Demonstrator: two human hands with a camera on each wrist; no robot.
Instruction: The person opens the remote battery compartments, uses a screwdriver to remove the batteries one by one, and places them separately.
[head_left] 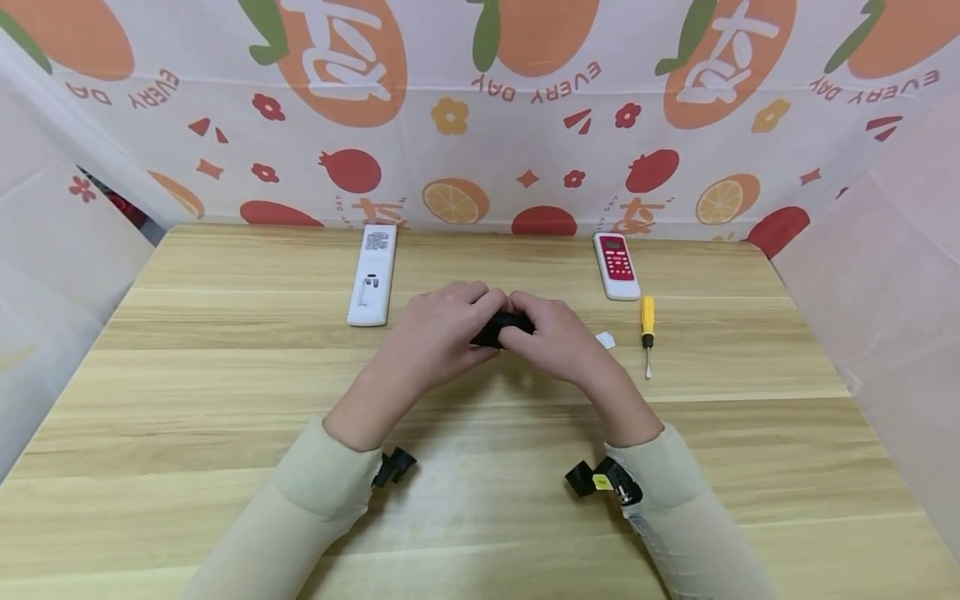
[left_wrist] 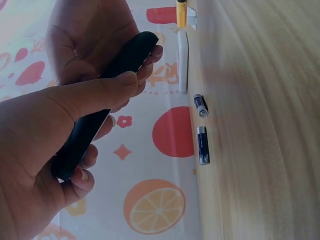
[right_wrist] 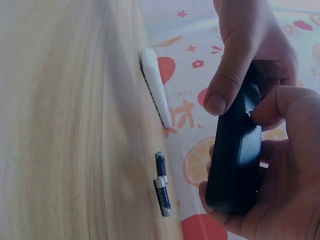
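Observation:
Both hands hold a long black remote control [head_left: 491, 332] above the middle of the table; its buttons do not show. My left hand [head_left: 450, 329] grips one end, its thumb lying across the body in the left wrist view. Around the other end curl the fingers of my right hand [head_left: 558, 337], and in the right wrist view its thumb presses on the smooth dark surface [right_wrist: 234, 167]. Two dark blue and silver batteries [left_wrist: 201, 106] [right_wrist: 163, 197] lie on the table beyond the hands, hidden in the head view.
Left of the hands a white remote [head_left: 372, 275] lies back up. At the right are a white remote with a red face [head_left: 619, 267], a yellow-handled screwdriver [head_left: 648, 325] and a small white piece [head_left: 605, 340]. A fruit-print cloth [head_left: 495, 158] hangs behind the table.

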